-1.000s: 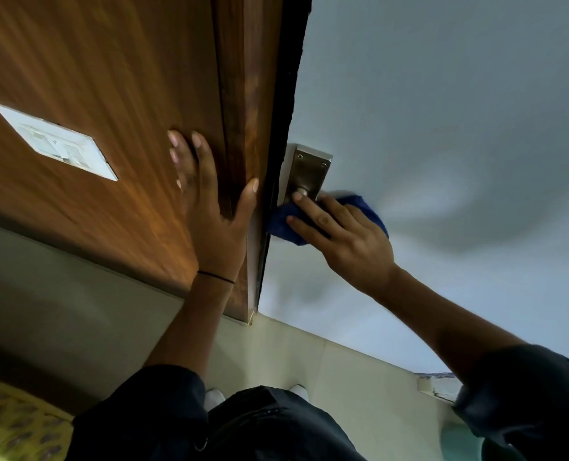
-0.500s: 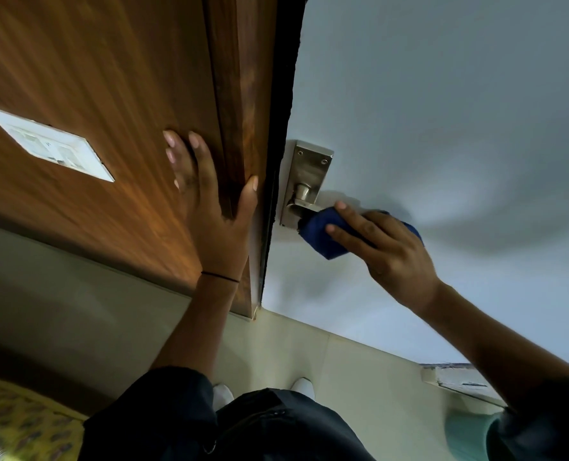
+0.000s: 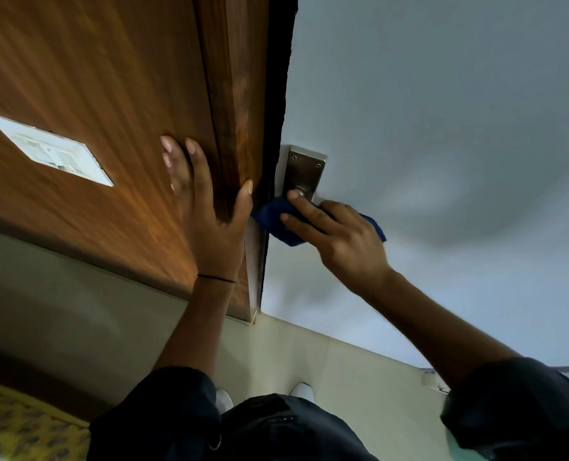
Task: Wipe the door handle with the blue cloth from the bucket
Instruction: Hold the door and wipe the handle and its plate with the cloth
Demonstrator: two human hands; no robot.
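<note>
The right hand (image 3: 346,241) fingers pinch the blue cloth (image 3: 276,221) over the door handle (image 3: 304,174); the left hand (image 3: 206,207), fingers spread at nine o'clock, could slip if the door (image 3: 442,128) swings.

Dim, soft light; wide-angle warping, perhaps slight blur at edges.

The brushed-metal door handle (image 3: 301,189), a lever on a tall rectangular backplate fixed with small screws, sits on the pale grey-white door face just beside the door's dark edge. Only the backplate and the round hub of the lever show; the lever itself is covered. The crumpled dark blue cloth (image 3: 273,216) lies bunched over the lever, touching the foot of the backplate and reaching the door's edge, with a corner showing farther along the door face.
</note>
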